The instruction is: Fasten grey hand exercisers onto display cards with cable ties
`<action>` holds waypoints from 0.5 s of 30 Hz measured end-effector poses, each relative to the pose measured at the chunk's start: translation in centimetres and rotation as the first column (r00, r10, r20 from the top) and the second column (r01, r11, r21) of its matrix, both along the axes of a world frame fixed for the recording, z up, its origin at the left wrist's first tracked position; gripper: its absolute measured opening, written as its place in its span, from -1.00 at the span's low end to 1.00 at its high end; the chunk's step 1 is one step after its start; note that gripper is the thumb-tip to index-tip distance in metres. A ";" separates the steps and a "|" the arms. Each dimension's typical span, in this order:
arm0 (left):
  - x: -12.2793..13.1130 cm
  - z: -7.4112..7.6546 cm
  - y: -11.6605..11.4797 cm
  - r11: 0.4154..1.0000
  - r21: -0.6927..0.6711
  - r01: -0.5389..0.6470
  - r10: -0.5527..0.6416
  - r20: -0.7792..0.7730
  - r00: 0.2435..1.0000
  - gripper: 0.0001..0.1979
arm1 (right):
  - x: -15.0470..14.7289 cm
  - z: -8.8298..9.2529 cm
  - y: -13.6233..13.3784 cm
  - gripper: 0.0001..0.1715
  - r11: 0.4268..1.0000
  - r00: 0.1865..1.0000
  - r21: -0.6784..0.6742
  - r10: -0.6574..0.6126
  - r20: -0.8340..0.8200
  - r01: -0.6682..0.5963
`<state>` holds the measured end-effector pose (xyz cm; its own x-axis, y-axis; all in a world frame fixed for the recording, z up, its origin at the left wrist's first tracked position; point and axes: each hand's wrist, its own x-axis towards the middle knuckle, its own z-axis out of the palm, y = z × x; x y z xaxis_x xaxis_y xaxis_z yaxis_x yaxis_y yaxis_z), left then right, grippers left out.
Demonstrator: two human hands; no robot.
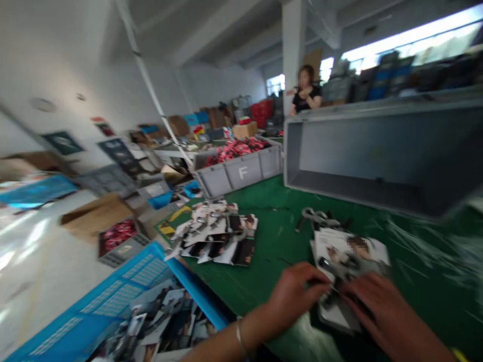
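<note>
On a green table [279, 236], my left hand [298, 294] is pinched on a small metal tool that lies on a stack of printed cards [349, 256]. My right hand [381, 314] rests with curled fingers on the near part of the same stack, touching the tool; motion smears the fingers. A few loose metal tools [315, 218] lie just beyond the stack. A spread pile of packaged cards [217, 234] lies to the left on the table.
A grey bin tipped on its side [377, 151] stands at the back right. A grey crate marked F [241, 168] holds red items. A blue crate [124, 306] of packaged cards is at the lower left. A person sits behind the bins far off. Boxes crowd the floor at left.
</note>
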<state>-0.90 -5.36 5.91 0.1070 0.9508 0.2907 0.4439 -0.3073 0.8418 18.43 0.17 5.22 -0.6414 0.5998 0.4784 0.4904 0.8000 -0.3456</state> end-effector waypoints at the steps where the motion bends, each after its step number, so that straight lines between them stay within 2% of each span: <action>1: -0.2 -0.1 -0.1 1.000 -0.013 -0.001 0.002 0.028 1.000 -0.92 | 1.1 0.7 -1.1 -0.80 0.998 0.997 -0.066 -0.019 0.073 0.024; 3: -0.7 -0.1 0.4 0.998 -0.029 0.050 -0.050 0.013 0.999 -0.92 | 1.7 2.0 -2.1 -0.81 0.982 0.982 -0.183 -0.015 0.186 0.049; 4: -1.0 0.0 0.7 0.995 -0.029 0.093 -0.093 -0.011 0.996 -0.92 | 1.5 2.5 -2.2 -0.81 0.979 0.980 -0.192 -0.025 0.199 0.064; 7: -1.3 0.5 1.0 0.985 -0.011 0.174 -0.174 -0.084 0.981 -0.92 | 0.6 3.3 -2.1 -0.80 0.982 0.973 -0.174 -0.036 0.227 0.077; 15: -1.1 0.6 1.0 0.974 0.040 0.223 -0.210 -0.208 0.955 -0.94 | 0.3 3.8 -2.2 -0.78 0.994 0.971 -0.105 0.036 0.237 -0.012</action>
<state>-2.02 -4.38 6.55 0.3703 0.8791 0.2999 0.5189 -0.4636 0.7182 18.70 -2.02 9.01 -0.7443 0.6205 0.2471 0.5495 0.7792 -0.3016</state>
